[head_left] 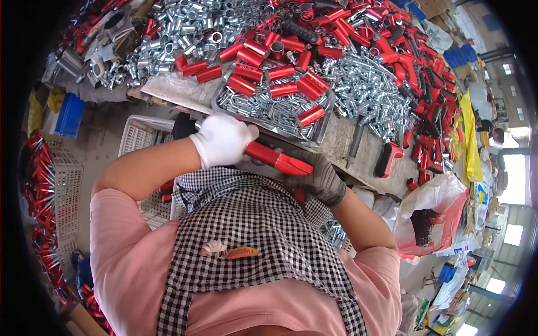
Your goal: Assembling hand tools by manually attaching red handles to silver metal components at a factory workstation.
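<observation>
A red tube-shaped tool body (274, 158) is held at a slant in front of my apron, with a silver ring between its tube and its flared red end. My left hand (221, 141), in a white glove, is closed around the upper left end. Its fingertips are partly hidden. In a grey glove, my right hand (320, 178) grips the flared right end. Just beyond both hands lies a metal tray (329, 115) of small silver bolts (263, 112), with several red cylinders (283, 89) on top.
Silver sleeves (188, 28) are heaped far left, more bolts (364, 84) right of the tray. Red pistol-shaped parts (388, 159) cover the bench's right side. A white crate (130, 137) stands below the bench at left. A white-and-red sack (448, 215) sits at right.
</observation>
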The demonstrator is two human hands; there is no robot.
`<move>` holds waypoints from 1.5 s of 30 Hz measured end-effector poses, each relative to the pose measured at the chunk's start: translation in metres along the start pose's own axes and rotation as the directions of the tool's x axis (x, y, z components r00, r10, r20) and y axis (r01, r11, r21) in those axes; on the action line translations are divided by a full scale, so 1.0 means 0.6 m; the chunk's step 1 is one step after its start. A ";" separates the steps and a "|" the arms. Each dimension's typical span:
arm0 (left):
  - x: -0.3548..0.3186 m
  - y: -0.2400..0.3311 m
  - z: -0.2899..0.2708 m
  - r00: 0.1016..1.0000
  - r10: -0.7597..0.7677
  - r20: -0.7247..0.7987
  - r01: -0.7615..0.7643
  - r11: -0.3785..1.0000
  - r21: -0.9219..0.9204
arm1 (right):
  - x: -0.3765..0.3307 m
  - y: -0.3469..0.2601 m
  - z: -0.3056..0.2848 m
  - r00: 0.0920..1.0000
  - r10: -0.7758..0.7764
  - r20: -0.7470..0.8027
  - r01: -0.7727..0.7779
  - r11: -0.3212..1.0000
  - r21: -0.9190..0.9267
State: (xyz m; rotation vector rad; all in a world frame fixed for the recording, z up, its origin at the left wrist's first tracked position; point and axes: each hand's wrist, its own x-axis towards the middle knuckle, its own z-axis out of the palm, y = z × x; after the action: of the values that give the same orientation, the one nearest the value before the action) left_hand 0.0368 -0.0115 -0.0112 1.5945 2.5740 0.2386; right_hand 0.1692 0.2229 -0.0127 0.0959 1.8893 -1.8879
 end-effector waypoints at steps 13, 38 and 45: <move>0.011 -0.006 -0.091 0.870 -0.485 -0.093 -0.422 -0.634 -0.648 | 0.055 -0.019 0.086 0.399 -0.890 0.221 0.267 -0.118 -0.956; -0.025 0.001 -0.032 0.839 0.272 0.471 0.407 0.261 -0.875 | 0.131 -0.138 -0.386 0.751 -0.398 -0.527 -0.551 0.063 -0.832; -0.041 0.016 -0.024 0.986 0.078 0.148 0.145 0.047 -0.988 | 0.128 -0.101 -0.367 0.583 -0.519 -0.625 0.179 0.832 -0.525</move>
State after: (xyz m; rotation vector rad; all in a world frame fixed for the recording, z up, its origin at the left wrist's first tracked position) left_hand 0.0539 -0.0302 0.0047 0.8035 1.3784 1.4627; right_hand 0.0187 0.4104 0.0036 0.4562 3.0668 -1.7682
